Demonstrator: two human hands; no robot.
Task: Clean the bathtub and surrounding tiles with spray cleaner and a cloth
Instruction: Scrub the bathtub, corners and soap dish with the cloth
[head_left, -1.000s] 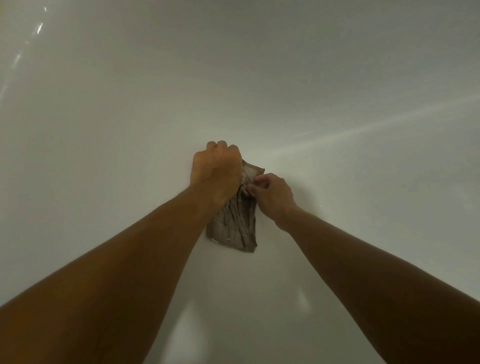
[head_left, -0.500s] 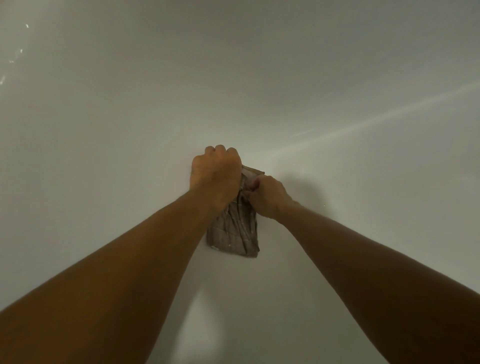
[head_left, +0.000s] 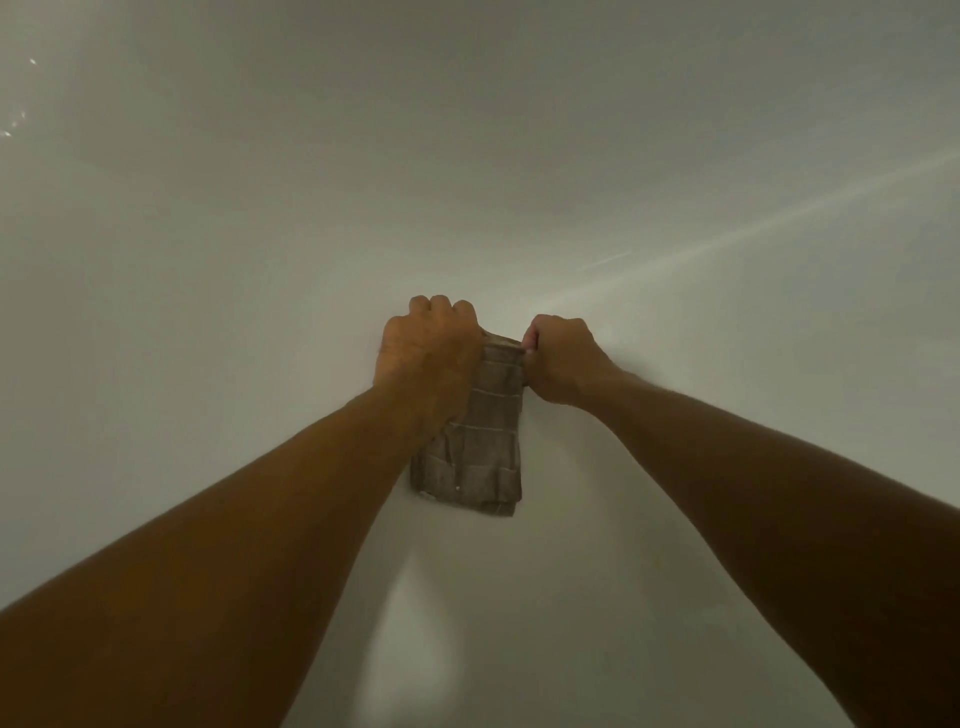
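Against the white bathtub wall (head_left: 675, 156), the cloth (head_left: 485, 447) is gripped by both fists, the right hand (head_left: 558, 358) having shifted from the left hand (head_left: 428, 358) toward 3 o'clock, so refolding seems underway.

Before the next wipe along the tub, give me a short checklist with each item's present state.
1. Left hand grips cloth: ok.
2. Right hand grips the cloth's top right edge: ok.
3. Cloth folded, not bunched: ok.
4. Cloth flat against the tub: cannot tell.
5. Spray bottle within reach: cannot tell, none in view.
6. Tub surface wet with cleaner: cannot tell.
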